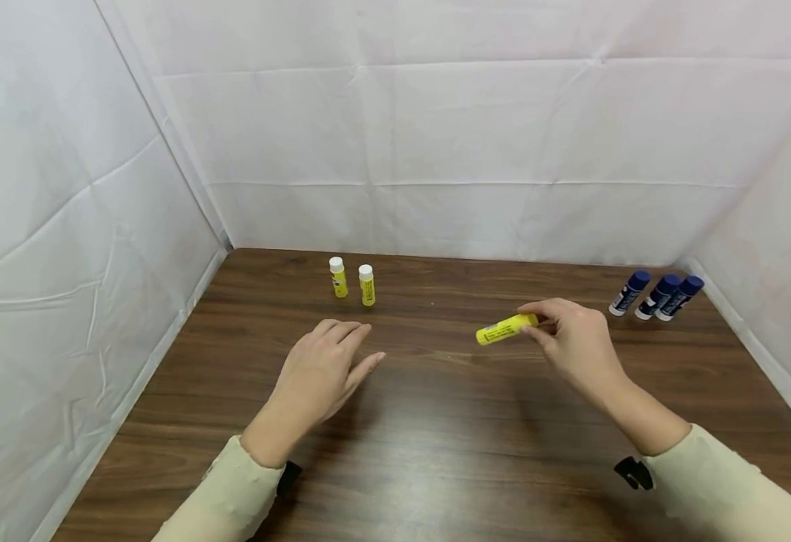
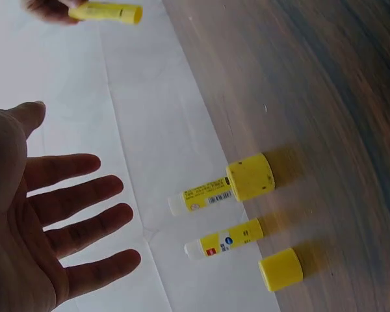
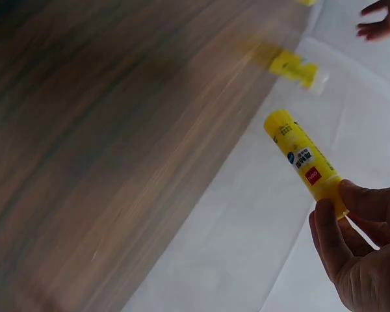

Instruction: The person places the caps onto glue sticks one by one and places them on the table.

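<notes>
Yellow glue stick (image 3: 304, 159) | right fingers (image 3: 331, 237) pinch end | left fingers (image 2: 81, 199) spread

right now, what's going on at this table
A person's right hand pinches a yellow glue stick, tilted, above the wooden table. The left hand, fingers spread, holds nothing, near two white-topped yellow glue sticks standing upright. Three blue-capped tubes stand together at the far right. Two short yellow cylinders show in the left wrist view.
</notes>
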Tool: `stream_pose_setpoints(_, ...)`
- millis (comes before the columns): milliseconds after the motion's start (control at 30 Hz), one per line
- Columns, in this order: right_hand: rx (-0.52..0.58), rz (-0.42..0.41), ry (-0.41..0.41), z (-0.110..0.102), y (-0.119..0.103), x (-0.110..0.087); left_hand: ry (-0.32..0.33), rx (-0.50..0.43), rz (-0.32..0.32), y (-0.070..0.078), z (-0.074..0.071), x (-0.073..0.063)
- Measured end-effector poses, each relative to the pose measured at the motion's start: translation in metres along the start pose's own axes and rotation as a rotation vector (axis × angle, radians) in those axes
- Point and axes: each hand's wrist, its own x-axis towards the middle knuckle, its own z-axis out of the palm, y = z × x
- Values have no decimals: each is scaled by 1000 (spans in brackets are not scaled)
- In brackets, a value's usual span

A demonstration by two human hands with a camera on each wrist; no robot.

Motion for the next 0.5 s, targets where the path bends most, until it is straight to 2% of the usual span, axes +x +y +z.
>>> stream_pose_setpoints(267,-190,32,-157,-19,55,11,-85,-50,-42,-2,-4,-4)
stream_pose_setpoints(500,-282,72,-251,-34,99,26,-109,-58,-65,-4,-6,-7)
